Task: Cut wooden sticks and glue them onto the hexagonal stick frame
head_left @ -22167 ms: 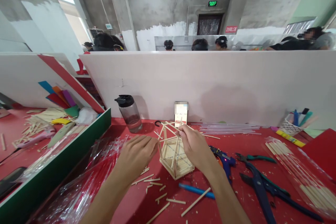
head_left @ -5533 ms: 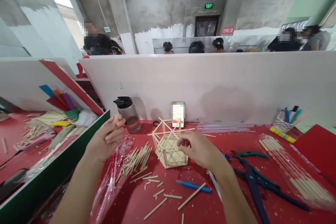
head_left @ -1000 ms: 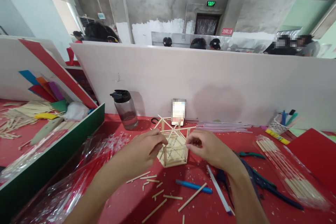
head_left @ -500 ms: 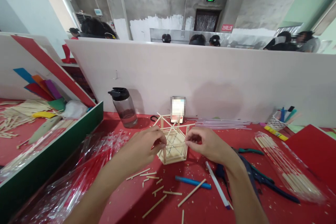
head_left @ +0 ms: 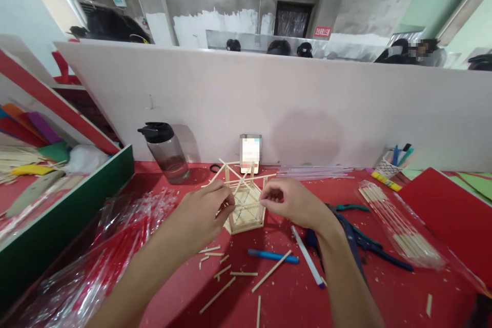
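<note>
left hand (head_left: 207,210) and right hand (head_left: 292,202) grip a stick (head_left: 248,205) in a closed pinch, one near each end; it lies crosswise at the frame (head_left: 247,221), nearer neither hand.

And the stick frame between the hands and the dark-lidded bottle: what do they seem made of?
Stick frame: probably bare wood, matte, going by its pale tan, unshiny sticks. Bottle: likely smooth, faintly grey plastic, being see-through, though glass is possible. Lid: perhaps moulded plastic, being opaque black.

Left grip (head_left: 207,210) and right grip (head_left: 294,202) pinch a thin stick (head_left: 248,205) at a wooden frame (head_left: 248,226).
</note>
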